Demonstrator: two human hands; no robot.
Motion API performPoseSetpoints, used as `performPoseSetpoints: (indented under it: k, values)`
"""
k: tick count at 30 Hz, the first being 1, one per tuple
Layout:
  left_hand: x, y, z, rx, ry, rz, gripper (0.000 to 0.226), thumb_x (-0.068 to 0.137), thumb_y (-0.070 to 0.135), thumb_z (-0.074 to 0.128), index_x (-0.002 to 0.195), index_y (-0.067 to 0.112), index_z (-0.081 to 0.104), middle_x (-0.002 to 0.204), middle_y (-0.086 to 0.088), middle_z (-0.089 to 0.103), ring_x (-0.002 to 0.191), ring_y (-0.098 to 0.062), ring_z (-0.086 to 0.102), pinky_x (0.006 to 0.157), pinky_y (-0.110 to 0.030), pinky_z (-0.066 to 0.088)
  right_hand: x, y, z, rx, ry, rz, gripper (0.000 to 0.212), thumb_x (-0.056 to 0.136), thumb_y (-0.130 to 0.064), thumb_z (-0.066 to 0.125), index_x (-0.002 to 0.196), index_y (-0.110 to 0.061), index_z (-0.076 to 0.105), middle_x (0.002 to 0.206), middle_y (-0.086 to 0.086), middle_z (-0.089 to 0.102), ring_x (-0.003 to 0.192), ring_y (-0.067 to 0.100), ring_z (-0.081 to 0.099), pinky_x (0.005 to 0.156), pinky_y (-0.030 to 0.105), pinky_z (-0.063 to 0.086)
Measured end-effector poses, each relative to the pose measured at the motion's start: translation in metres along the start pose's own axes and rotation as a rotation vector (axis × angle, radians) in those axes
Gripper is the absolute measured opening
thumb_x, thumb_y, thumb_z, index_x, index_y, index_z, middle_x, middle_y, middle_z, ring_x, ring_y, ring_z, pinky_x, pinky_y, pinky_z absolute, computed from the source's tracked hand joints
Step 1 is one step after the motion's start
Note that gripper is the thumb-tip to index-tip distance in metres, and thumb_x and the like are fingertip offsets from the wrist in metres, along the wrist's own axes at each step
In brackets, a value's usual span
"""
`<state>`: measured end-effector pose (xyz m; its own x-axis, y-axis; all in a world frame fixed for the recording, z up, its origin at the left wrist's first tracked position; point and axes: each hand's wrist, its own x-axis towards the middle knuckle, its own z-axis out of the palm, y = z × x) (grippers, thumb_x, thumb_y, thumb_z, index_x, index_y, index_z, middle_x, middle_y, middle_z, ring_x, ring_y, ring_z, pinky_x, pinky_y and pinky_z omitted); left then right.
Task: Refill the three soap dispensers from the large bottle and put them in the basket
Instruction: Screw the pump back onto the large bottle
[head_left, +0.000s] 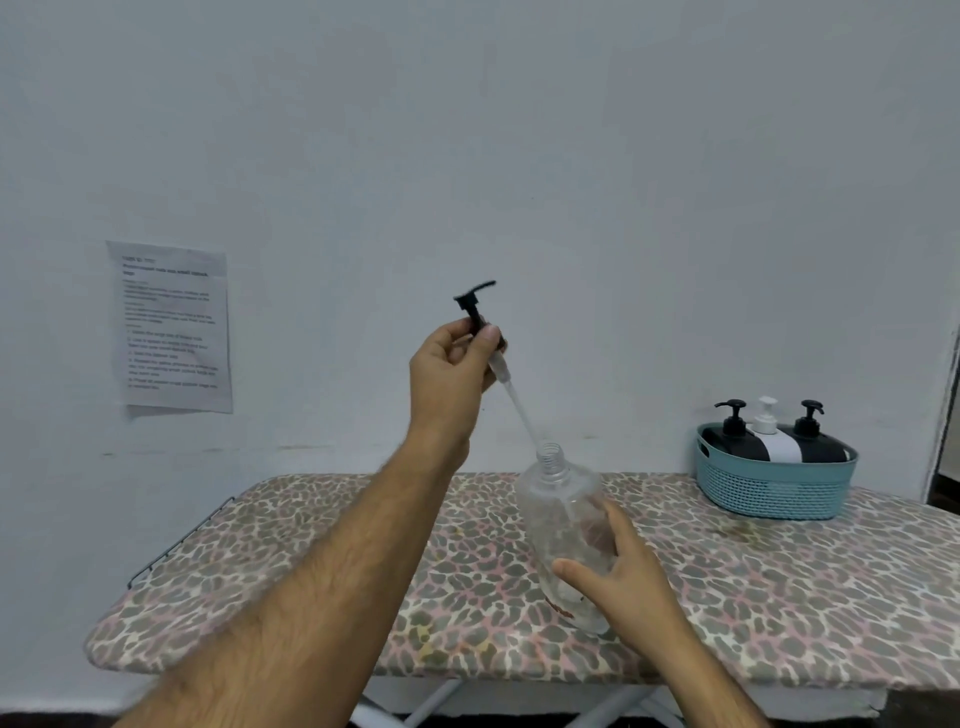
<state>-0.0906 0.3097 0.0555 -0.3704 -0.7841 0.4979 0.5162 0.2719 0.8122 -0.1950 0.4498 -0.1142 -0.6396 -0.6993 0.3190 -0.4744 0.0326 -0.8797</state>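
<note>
Leopard-print table against a pale wall: left hand pinches the black pump, right hand wraps the clear bottle (tube tip at its neck).

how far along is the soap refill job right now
Mostly done, it seems: three dispensers with pumps on already stand in the teal basket. In hand: the right hand holds the clear large bottle, which looks nearly empty, and the left hand holds its black pump, the tube's tip at the open neck. Left: getting the pump seated and setting the bottle down.
</note>
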Motion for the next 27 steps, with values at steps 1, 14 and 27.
performPoseSetpoints:
  k: [1, 14, 27]
  values:
    - [-0.004, -0.006, 0.002, 0.023, -0.029, -0.012, 0.025, 0.094, 0.010, 0.064, 0.118, 0.004, 0.062, 0.100, -0.011, 0.073, 0.099, -0.020, 0.071, 0.087, -0.034, 0.058, 0.000, 0.000, 0.000, 0.004, 0.001, 0.000, 0.086, 0.081, -0.030, 0.081, 0.150, -0.038, 0.030, 0.128, -0.021, 0.042, 0.118, 0.000, 0.041, 0.097, 0.024, 0.036]
    - [-0.037, -0.046, 0.009, 0.174, -0.228, -0.093, 0.021, 0.087, 0.012, 0.073, 0.105, 0.022, 0.066, 0.103, 0.001, 0.074, 0.095, -0.005, 0.070, 0.087, -0.022, 0.054, 0.006, 0.009, 0.001, 0.019, 0.000, 0.006, 0.086, 0.079, -0.035, 0.082, 0.148, -0.043, 0.031, 0.131, -0.017, 0.047, 0.120, 0.002, 0.046, 0.098, 0.026, 0.038]
    - [-0.046, -0.071, 0.006, 0.228, -0.285, -0.159, 0.027, 0.084, 0.010, 0.076, 0.110, 0.010, 0.066, 0.100, 0.000, 0.075, 0.091, -0.007, 0.071, 0.074, -0.012, 0.051, 0.008, 0.019, 0.006, 0.082, -0.011, 0.000, 0.080, 0.079, -0.039, 0.081, 0.137, -0.058, 0.029, 0.139, -0.016, 0.049, 0.127, 0.003, 0.048, 0.105, 0.032, 0.043]
